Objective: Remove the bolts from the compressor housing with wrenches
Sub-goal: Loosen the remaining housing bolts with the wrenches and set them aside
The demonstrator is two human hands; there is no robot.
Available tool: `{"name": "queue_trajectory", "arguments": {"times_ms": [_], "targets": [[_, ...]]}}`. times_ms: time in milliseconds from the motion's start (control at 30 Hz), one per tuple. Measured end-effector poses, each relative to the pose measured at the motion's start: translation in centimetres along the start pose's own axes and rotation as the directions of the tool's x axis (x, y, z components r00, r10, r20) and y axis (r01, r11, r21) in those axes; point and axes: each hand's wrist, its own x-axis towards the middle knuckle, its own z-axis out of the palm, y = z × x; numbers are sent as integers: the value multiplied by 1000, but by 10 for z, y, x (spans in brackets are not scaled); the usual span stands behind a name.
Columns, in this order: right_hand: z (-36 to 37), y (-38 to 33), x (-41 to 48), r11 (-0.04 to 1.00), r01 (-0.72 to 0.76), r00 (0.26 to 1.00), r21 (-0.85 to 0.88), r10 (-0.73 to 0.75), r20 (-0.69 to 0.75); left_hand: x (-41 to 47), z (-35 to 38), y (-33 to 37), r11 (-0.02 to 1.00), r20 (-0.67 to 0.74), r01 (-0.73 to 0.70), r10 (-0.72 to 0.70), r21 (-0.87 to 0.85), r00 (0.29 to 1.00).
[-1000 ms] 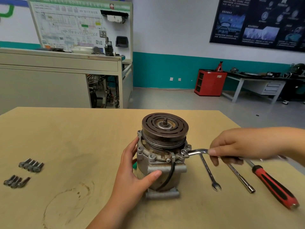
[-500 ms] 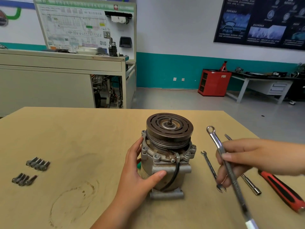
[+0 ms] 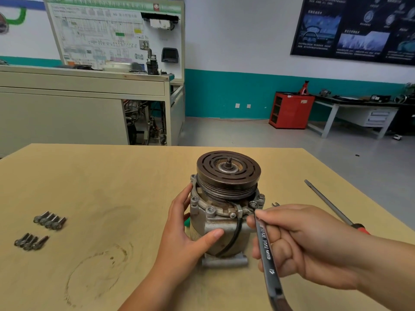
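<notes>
A grey metal compressor with a dark pulley on top stands upright in the middle of the wooden table. My left hand grips its housing from the left, thumb across the front. My right hand holds a combination wrench by its shaft. The wrench's ring end sits on a bolt at the right front of the housing flange. Other bolt heads stand along the flange rim.
Two groups of removed bolts lie at the left of the table. A second wrench's tip shows behind my right hand. A long screwdriver with a red handle lies at the right edge.
The wrench came off the flange, swung up in my right hand, then came back down with its ring end on the right front bolt. My left hand stayed on the housing.
</notes>
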Motion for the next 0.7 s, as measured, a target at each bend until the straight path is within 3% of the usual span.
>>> {"name": "queue_trajectory", "arguments": {"times_ms": [67,133,200,267,333,400,500,600,700], "targets": [[-7,-2,2,995,-42,999,-94,44,25,-1,0,0,1000,0,7,-7,3,1000],[-23,-12,4,939,-120,989,-323,143,47,-1,-1,0,1000,-2,17,-17,4,1000],[-44,-33,3,722,-169,966,-671,256,32,-1,-1,0,1000,2,29,-29,0,1000],[-60,-57,6,445,-165,966,-880,254,-52,-1,-1,0,999,1,32,-32,1,999],[-71,-72,16,191,-108,992,-976,89,-92,-1,-1,1,1000,2,31,-31,3,1000],[-81,-78,27,44,-18,997,-999,-80,-21,-1,-1,1,1000,3,25,-25,1,1000],[-89,-84,26,76,41,991,-996,-131,31,-1,-1,2,1000,0,26,-26,2,1000],[-99,-81,9,367,13,1000,-930,-5,12,-2,-1,3,999,-1,31,-31,11,1000],[-98,-54,2,629,19,983,-777,131,130,-1,-1,3,1000,-2,25,-25,10,1000]]}}
